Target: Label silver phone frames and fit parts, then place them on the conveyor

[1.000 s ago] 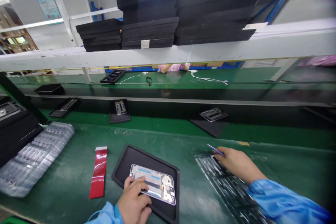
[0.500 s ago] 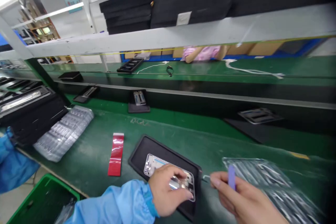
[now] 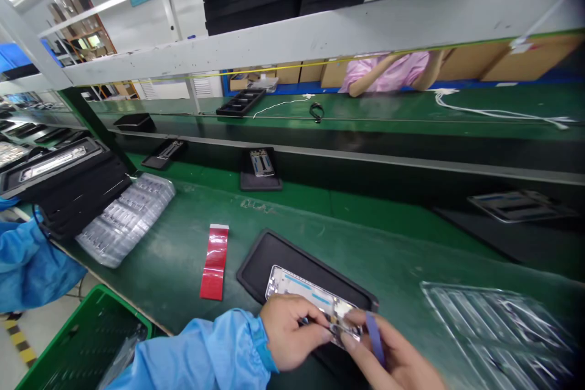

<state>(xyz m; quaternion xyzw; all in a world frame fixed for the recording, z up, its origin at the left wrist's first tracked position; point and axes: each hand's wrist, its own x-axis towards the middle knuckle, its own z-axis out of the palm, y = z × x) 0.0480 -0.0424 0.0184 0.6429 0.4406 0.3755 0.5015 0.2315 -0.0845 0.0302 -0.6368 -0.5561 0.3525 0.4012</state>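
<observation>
A phone's metal mid-frame (image 3: 304, 286) with blue strips lies tilted across a black tray (image 3: 286, 250). My left hand (image 3: 295, 332), in a blue sleeve, has thumb and forefinger pinched at the frame's near side. My right hand (image 3: 388, 353) meets it at the frame's right end, its fingertips closed around a small shiny part (image 3: 353, 333) that I cannot make out fully. A purple strip (image 3: 375, 338) stands up by the right fingers. The fingers hide part of the frame's end.
A red film strip (image 3: 214, 262) lies left of the tray. Clear plastic trays of parts (image 3: 498, 329) are at right, a bagged stack (image 3: 128, 216) at left. More frames on pads (image 3: 260, 177) line the back. A green crate (image 3: 91, 341) stands below; a co-worker's blue sleeve (image 3: 34, 265) shows at left.
My right hand has moved left, bringing the small part from beside the tray to the frame's right end. My left hand stays on the frame. The view has shifted somewhat.
</observation>
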